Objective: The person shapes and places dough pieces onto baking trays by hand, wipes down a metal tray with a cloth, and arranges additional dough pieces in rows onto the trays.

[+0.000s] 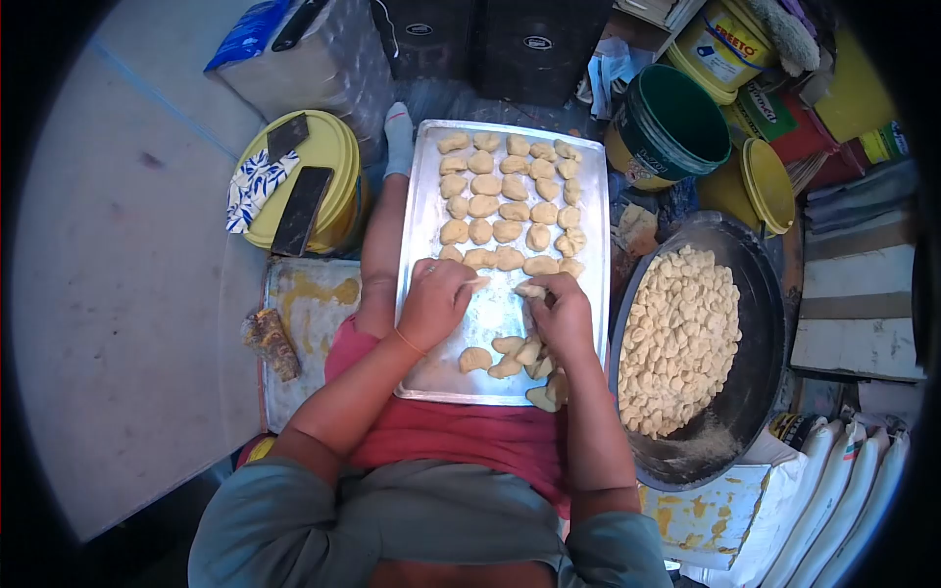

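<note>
A shiny metal baking tray [600,343] rests across my lap. Rows of flattened dough pieces [483,206] cover its far part. My left hand [438,299] is over the tray's left side, fingers pinched on a small dough piece [479,282] at the near row. On the other side, my right hand [564,314] is closed with another dough piece [530,291] between thumb and fingers. A loose heap of dough pieces [507,366] lies at the tray's near edge, partly hidden under my right wrist.
To the right stands a wide black basin [720,456] holding a large pile of dough pieces [681,338]. A green bucket [642,147] and yellow tubs [767,186] are behind it. At left, a yellow lidded bucket [338,147] bears a phone [302,211] and a patterned cloth [257,186].
</note>
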Available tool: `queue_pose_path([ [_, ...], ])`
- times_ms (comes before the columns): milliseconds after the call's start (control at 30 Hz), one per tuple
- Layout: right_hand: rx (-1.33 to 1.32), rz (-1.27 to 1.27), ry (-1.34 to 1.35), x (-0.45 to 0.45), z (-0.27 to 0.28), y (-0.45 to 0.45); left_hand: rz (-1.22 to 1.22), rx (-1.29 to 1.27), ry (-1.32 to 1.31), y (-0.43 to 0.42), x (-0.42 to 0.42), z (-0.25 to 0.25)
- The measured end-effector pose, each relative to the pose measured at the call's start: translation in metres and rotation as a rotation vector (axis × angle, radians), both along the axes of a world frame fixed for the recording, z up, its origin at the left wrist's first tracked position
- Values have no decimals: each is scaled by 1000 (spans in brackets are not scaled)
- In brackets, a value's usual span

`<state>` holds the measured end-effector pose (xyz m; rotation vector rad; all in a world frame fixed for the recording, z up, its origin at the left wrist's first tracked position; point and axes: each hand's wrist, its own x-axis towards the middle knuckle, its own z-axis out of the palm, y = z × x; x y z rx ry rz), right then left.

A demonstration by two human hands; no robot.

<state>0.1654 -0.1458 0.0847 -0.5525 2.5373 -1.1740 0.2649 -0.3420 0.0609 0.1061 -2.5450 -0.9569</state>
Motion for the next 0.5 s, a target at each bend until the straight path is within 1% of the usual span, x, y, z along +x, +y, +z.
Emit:
queue_pose_path([
  [33, -7, -74, -62, 0, 1, 1, 24, -32, 6, -2, -2, -3],
  [67, -19, -61, -53, 0, 0, 0, 49, -63, 8, -3, -2, -6],
  [167, -63, -21, -31, 6, -9, -8, -105, -272, 5, -1, -2, -13],
  [300, 40, 129, 328, 11, 3, -13, -89, -357, -32, 5, -1, -4],
  [367, 235, 273, 219, 21, 22, -9, -108, -409, -48, -1, 1, -11],
  [400, 333, 344, 162, 26, 26, -6, -91, -376, -61, 0, 1, -10],
  [467, 270, 452, 126, 28, 14, 6, -63, -310, -82, 4, -1, -3],
  [500, 237, 506, 112, 26, 14, 9, -91, -310, -59, 7, -3, 1],
])
